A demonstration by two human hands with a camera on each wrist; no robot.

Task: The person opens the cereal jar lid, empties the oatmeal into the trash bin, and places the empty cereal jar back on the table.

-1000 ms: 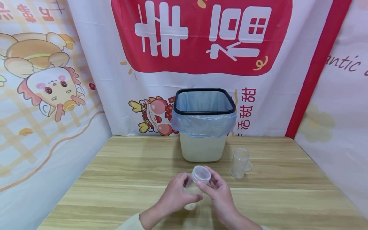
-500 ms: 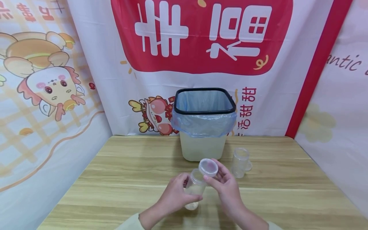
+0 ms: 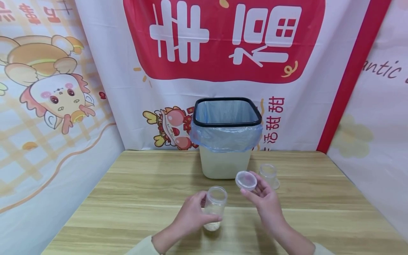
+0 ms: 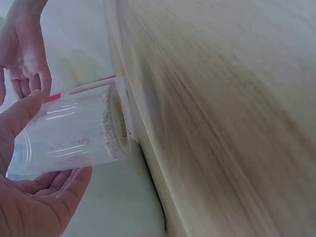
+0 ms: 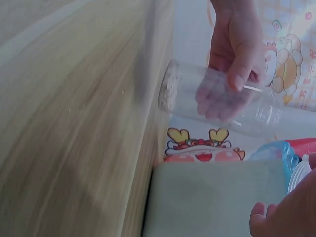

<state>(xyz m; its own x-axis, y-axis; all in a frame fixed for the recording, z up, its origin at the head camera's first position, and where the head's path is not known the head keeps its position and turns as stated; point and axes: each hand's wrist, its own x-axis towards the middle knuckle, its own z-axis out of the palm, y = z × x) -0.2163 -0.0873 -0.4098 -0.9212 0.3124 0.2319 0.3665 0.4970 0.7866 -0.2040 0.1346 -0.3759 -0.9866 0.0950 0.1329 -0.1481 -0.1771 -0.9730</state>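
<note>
My left hand [image 3: 190,216] grips a clear jar [image 3: 216,207] around its side, thumb in front. The jar is uncovered and roughly upright. A shallow layer of pale, grainy stuff [image 4: 114,126] lies at its bottom, seen side-on in the left wrist view. Whether the jar's base touches the table, I cannot tell. To the right and a little higher, my right hand [image 3: 267,203] pinches a round clear lid [image 3: 246,180] by its edge, apart from the jar. Only a sliver of that lid's rim shows in the right wrist view.
A pale bin [image 3: 224,164] with a black rim and blue bag liner stands behind the hands. Right of it is a clear mug [image 3: 267,171] with a handle, partly hidden by my right hand. The wooden table [image 3: 143,187] ends at printed cloth walls.
The lid has come off the jar's mouth and moved up and right with my right hand. My left hand stays near the same spot, the jar now more upright.
</note>
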